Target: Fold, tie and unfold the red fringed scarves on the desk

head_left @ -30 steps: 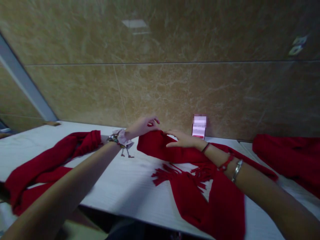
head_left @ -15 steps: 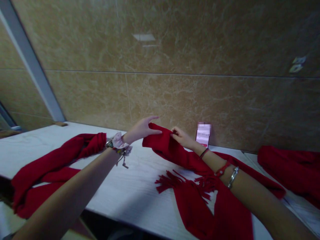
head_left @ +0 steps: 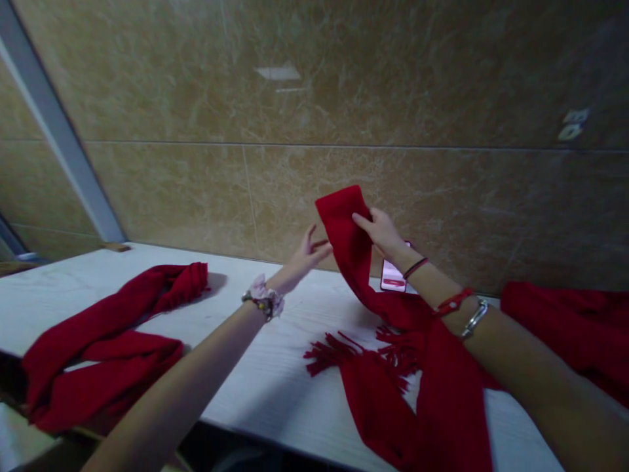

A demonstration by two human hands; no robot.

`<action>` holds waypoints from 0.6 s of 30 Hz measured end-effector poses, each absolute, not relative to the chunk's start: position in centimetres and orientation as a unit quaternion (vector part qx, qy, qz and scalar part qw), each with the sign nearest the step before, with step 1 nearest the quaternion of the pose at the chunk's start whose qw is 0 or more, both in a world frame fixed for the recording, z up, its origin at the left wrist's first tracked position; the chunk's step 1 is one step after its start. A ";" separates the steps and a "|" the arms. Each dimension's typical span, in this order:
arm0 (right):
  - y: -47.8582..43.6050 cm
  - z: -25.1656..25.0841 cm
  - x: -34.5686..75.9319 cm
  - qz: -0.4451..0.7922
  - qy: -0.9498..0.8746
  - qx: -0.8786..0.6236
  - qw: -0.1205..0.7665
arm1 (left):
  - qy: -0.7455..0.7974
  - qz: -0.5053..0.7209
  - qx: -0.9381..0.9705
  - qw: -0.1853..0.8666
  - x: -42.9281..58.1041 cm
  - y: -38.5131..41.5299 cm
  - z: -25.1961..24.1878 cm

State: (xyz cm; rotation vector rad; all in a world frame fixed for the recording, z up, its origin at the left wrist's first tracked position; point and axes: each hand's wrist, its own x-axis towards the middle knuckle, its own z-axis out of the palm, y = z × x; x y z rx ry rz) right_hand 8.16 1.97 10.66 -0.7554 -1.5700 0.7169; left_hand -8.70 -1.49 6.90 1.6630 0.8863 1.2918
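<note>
The right hand (head_left: 386, 233) pinches a fringed red scarf (head_left: 413, 311) near one squared end, thumb on the near face and the other fingers behind, and lifts that end off the white table (head_left: 250, 341); held there, the strip hangs fairly flat, probably so that its edges stay aligned. The left hand (head_left: 307, 259) has its fingers loosely spread beside the strip's left edge, seemingly placed to steady or smooth it; whether the fingertips touch the cloth I cannot tell. The rest of the scarf lies looped on the tabletop, its fringe (head_left: 324, 354) fanned out below the raised part. A lit phone (head_left: 393, 276) leans against the marbled wall (head_left: 196, 196) — likely propped so its screen can be seen — but the right hand and wrist cover much of its upper part, and its display is too small to read. A second red scarf (head_left: 98, 354) lies folded over at the left, partly behind the left forearm; a heap of red cloth (head_left: 555, 321) at the right is cut off by the frame, so its shape is unclear. The pale fixture (head_left: 573, 124) on the wall is too blurred to identify.
</note>
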 end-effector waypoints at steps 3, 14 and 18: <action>1.7 13.5 10.0 0.250 -0.658 -0.317 0.636 | 0.249 0.500 0.679 0.475 -3.2 -1.3 2.9; -4.5 20.3 24.2 0.010 -0.602 -0.441 0.665 | 0.298 0.546 0.660 0.421 6.6 2.6 1.7; -6.9 18.1 29.4 0.172 -0.594 -0.541 0.570 | 0.292 0.500 0.721 0.380 2.4 3.9 2.9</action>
